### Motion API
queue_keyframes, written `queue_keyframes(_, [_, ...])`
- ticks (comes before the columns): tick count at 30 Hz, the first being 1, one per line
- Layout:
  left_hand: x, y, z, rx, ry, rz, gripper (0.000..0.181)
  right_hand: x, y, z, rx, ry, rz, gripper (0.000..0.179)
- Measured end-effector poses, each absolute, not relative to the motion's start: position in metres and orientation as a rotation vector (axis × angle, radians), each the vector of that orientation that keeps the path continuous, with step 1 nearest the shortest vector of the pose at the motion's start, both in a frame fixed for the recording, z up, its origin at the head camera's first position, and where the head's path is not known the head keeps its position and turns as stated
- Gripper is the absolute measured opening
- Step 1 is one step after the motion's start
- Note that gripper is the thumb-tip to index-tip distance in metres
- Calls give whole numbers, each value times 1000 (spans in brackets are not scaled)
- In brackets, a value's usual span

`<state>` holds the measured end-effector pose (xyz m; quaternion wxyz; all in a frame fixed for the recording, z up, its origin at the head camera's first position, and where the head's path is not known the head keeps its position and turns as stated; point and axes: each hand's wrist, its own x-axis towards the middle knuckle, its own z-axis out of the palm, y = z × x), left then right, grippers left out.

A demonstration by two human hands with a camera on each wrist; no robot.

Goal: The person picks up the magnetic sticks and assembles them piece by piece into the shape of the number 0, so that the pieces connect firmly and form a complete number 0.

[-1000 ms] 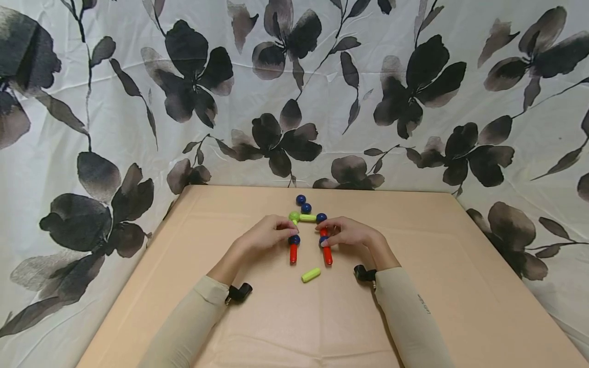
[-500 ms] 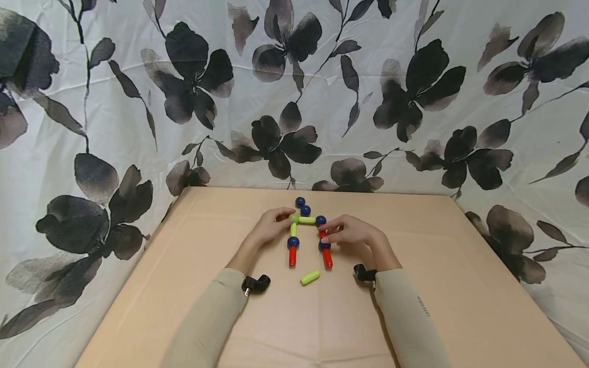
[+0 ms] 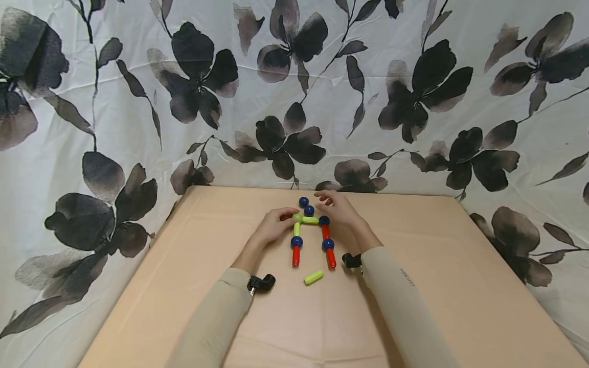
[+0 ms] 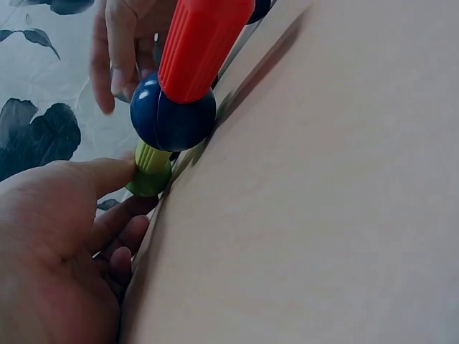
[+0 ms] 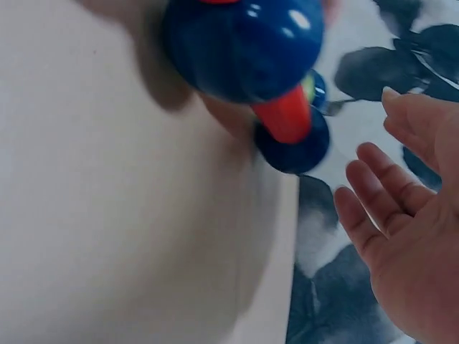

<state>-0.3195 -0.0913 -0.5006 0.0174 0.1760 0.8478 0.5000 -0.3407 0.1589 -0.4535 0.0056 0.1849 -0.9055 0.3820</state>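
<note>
A frame of rods and balls lies on the table in the head view. My left hand (image 3: pixel 270 227) pinches its green corner ball (image 4: pixel 149 185) between thumb and fingers. From that ball one yellow-green rod (image 3: pixel 311 221) runs across to a blue corner ball (image 3: pixel 324 220). Each leg has a blue ball (image 3: pixel 296 242) partway down and ends in a red rod (image 3: pixel 331 258). My right hand (image 3: pixel 339 209) hovers with loosely extended fingers beside two blue balls (image 3: pixel 309 210) behind the frame. Nothing is held in its fingers in the right wrist view.
A loose yellow-green rod (image 3: pixel 314 277) lies in front of the frame's legs. The tan table (image 3: pixel 460 296) ends at the back against a white cloth (image 3: pixel 349 107) with dark flowers. Both wrists carry a small black camera (image 3: pixel 261 283).
My right hand has left the red-rod leg and moved up toward the two blue balls at the back. My left hand has shifted from the left leg to the green corner ball.
</note>
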Motion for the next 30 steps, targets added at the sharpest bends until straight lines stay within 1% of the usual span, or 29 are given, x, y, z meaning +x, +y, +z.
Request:
queue_keyframes(4, [-319, -91, -500, 537, 2641, 1544, 34, -351, 149, -457, 662, -2941, 1135, 42])
queue_keyframes(9, [-320, -91, -501, 552, 2663, 1525, 34, -357, 141, -460, 719, -3023, 1090, 37])
queue_keyframes(12, [-321, -92, -502, 553, 2664, 1516, 33, -358, 136, -463, 701, -3040, 1040, 33])
queue_keyframes(17, [-322, -91, -503, 541, 2658, 1526, 33, -359, 130, -466, 593, -3053, 1001, 26])
queue_keyframes(21, [-321, -90, -503, 532, 2655, 1524, 34, -359, 130, -468, 530, -3062, 982, 25])
queue_keyframes(25, [-320, -90, -502, 533, 2670, 1509, 35, -355, 135, -462, 556, -3014, 1042, 27])
queue_keyframes(30, [-320, -91, -501, 534, 2677, 1511, 35, -342, 154, -437, 622, -2867, 1351, 36])
